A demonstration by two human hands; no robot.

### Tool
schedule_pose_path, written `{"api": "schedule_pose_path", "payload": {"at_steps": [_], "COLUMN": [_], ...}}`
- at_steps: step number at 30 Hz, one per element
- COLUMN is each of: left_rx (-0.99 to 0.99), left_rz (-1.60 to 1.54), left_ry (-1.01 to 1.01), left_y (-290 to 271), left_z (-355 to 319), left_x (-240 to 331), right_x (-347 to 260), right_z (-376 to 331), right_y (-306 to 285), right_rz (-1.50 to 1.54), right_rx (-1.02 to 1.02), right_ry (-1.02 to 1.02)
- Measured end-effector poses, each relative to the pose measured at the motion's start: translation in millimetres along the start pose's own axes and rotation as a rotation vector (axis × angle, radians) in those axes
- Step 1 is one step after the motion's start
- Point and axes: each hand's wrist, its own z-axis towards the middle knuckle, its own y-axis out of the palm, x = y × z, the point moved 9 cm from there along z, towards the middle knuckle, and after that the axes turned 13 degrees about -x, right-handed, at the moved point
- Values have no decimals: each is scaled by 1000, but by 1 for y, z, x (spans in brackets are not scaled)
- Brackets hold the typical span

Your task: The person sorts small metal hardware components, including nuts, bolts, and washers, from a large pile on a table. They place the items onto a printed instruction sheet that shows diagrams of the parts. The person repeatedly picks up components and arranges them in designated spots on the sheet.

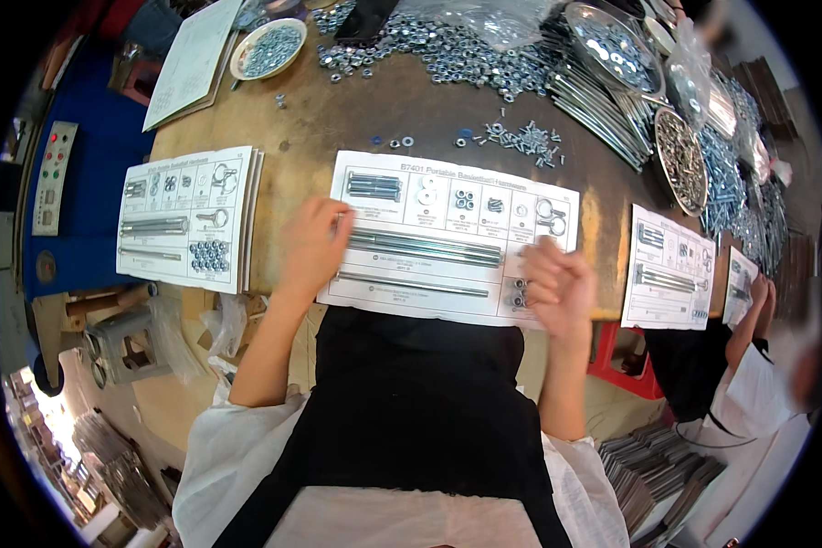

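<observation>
Worn brown desk [292,137] across most of the view. Along its front edge, between both hands, the middle sheet [411,219], white and ruled into boxes. To its left, a stack of similar sheets [184,205]; to its right, past a stretch of desk, another such sheet [671,265]. On the far side, a wide heap of silvery nuts [429,46], with a bundle of long rods [605,110] just right of it. At the middle sheet's left edge, left hand [321,239], fingers bent and bunched; cannot tell whether with anything in the grip. Over the sheet's lower right, right hand [557,288], blurred, fingers half-curled; cannot tell about that grip either. Far left, a round dish [237,62] of small metal pieces. Across the middle sheet, long bolts [429,248], shorter ones above; cannot tell whether printed or real. Beyond its top edge, loose small screws [525,142] and, tinier still, a washer [407,142].
</observation>
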Motion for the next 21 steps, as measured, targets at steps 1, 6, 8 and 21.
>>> {"api": "schedule_pose_path", "payload": {"at_steps": [1, 6, 8, 21], "left_rx": [-8, -115, -95, -298], "left_rz": [53, 92, -51, -424], "left_ry": [-101, -415, -272, -408], "left_y": [-5, -11, -4, 37], "left_z": [-13, -97, -111, -102], "left_x": [-16, -50, -34, -71], "right_x": [-32, -149, -143, -135], "right_z": [-9, -72, -84, -53], "right_y": [-11, -31, -71, -100], "right_rz": [-232, -2086, -1805, -1446], "right_rx": [58, 753, 893, 720], "right_ry": [-104, -445, -95, -44]}}
